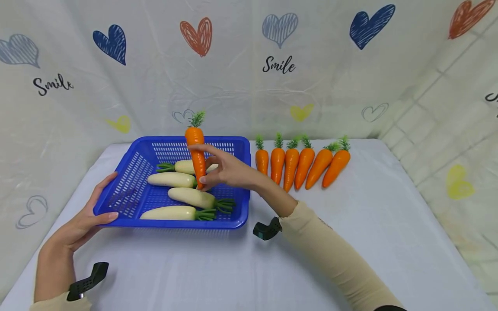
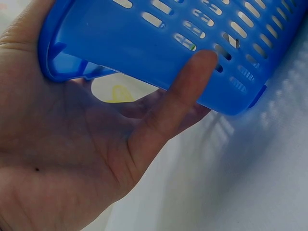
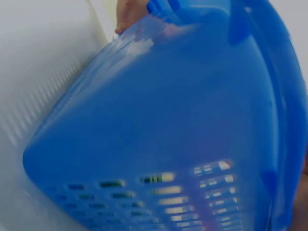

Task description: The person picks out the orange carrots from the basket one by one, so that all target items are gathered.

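My right hand [image 1: 229, 169] pinches an orange carrot [image 1: 194, 137] with a green leafy top, holding it upright over a blue plastic basket [image 1: 175, 223]. Thumb and fingers meet the carrot along its lower body. Several white radishes [image 1: 172, 179] with green stems lie crosswise in the basket; the carrot and hand partly cover some of them. At the basket's left front corner, my left hand [image 1: 86, 217] grips the rim. In the left wrist view its thumb [image 2: 180, 91] lies along the slotted wall. The right wrist view is filled by the basket's outer side [image 3: 144, 110], with the carrot out of sight.
Right of the basket, several more carrots [image 1: 306, 164] lie side by side in a row, tops toward the back. A white cloth [image 1: 350, 242] covers the table. Behind it hangs a pale sheet [image 1: 241, 86] printed with hearts and "Smile".
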Motion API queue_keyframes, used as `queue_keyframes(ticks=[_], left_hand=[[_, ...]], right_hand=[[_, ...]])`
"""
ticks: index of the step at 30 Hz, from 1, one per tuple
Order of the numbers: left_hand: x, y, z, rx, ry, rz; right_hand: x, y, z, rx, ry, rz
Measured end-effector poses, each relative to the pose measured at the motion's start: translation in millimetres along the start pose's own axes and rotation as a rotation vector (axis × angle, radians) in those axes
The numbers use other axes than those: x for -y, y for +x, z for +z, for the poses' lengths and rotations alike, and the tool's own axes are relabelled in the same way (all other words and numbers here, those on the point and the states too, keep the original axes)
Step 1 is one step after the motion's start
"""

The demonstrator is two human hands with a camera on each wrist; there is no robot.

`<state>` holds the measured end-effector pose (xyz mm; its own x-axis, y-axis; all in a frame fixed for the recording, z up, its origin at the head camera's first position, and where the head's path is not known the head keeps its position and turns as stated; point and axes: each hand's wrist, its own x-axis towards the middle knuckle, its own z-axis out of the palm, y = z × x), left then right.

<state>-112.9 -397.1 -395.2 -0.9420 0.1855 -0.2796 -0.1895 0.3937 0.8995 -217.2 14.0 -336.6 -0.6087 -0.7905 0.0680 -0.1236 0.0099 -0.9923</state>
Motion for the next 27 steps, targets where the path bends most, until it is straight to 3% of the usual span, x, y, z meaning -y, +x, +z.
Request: queue_keyframes(ticks=[8,27], left_hand=[[-0.5,0.8,0.0,-0.003,0.021,-0.006],[-2.0,-1.7,1.7,-0.006,0.021,-0.011]], right_hand=[[-1,-7.9,-13,-0.143,-0.218,-0.135],[-3,-31.6,-29,-0.302,-0.263,-0.177]])
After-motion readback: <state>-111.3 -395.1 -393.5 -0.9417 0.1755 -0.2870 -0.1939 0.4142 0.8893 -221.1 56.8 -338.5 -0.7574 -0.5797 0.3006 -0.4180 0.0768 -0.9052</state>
